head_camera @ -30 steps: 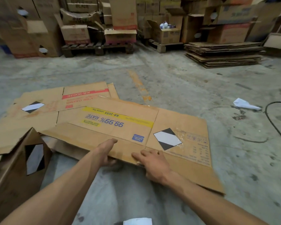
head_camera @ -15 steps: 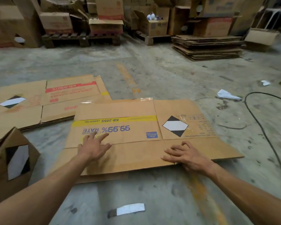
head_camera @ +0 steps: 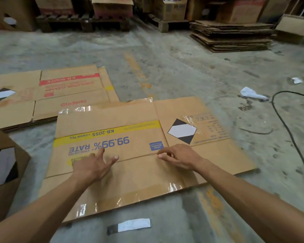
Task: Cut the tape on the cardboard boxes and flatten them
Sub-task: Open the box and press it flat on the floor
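Note:
A flattened brown box (head_camera: 140,181) with a yellow stripe and blue "99.99% RATE" print lies on the concrete floor in front of me. Clear tape shines along its near and far edges. My left hand (head_camera: 93,165) rests over its middle-left with fingers spread, holding nothing. My right hand (head_camera: 179,156) hovers at the centre crease with fingers curled and fingertips on the cardboard. A second flattened box (head_camera: 60,95) with red print lies behind to the left, partly under the first. An unflattened box (head_camera: 2,174) with a black-and-white diamond label stands at the left edge.
A stack of flattened cardboard (head_camera: 232,36) sits at the back right. Pallets with boxes (head_camera: 112,9) line the back. A black cable (head_camera: 291,137) curves along the right. Paper scraps (head_camera: 251,92) and a label strip (head_camera: 130,225) lie on the floor.
The box went from half lifted to lying flat. Both hands moved inward along it toward the centre crease, and my view has closed in on it.

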The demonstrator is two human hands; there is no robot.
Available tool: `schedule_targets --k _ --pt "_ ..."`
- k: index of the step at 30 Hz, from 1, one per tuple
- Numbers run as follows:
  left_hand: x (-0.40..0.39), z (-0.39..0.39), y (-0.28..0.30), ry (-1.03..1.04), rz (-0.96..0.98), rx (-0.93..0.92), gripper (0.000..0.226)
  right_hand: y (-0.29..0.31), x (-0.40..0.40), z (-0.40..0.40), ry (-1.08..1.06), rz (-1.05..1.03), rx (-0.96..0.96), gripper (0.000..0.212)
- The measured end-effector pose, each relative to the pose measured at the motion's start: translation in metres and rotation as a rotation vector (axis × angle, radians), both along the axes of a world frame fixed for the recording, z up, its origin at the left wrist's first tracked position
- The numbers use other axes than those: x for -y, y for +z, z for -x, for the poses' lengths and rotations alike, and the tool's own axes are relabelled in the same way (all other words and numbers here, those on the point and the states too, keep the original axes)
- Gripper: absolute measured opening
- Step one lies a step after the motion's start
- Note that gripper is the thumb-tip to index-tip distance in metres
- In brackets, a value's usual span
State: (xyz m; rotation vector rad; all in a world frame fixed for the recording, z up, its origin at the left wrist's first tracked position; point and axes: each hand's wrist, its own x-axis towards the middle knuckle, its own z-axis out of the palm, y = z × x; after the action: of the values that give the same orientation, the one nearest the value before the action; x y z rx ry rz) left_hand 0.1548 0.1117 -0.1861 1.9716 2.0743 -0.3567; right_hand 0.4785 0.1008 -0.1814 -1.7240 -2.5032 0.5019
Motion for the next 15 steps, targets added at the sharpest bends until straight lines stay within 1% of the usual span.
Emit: schedule_targets --k 2,4,6,7,9,11,15 --pt "-0.014 -0.005 0.002 0.032 -0.074 -0.032 0.08 -0.006 -0.016 0.009 -0.08 -0.041 -0.028 0.047" --pt "-0.03 -0.013 -0.002 0.011 -0.12 0.029 0.072 -0.013 -0.036 0.014 -0.19 -0.099 -0.052 0.056" --pt "-0.041 -0.021 -0.017 -0.045 -0.099 0.105 0.067 -0.025 -0.047 0.02 -0.271 -0.05 0.0 0.068" --pt "-0.042 -0.025 -0.028 -0.058 -0.091 0.124 0.064 -0.036 -0.048 0.022 -0.279 -0.032 0.061 0.071" --pt "-0.037 -0.029 -0.05 -0.051 -0.161 0.15 0.062 -0.056 -0.043 0.024 -0.276 -0.059 0.158 0.074" --pt "-0.03 -0.028 -0.061 -0.048 -0.239 0.164 0.061 -0.065 -0.045 0.023 -0.285 -0.093 0.171 0.074" --pt "-0.031 -0.027 -0.062 -0.02 -0.233 0.17 0.056 -0.059 -0.049 0.024 -0.277 -0.054 0.133 0.073"
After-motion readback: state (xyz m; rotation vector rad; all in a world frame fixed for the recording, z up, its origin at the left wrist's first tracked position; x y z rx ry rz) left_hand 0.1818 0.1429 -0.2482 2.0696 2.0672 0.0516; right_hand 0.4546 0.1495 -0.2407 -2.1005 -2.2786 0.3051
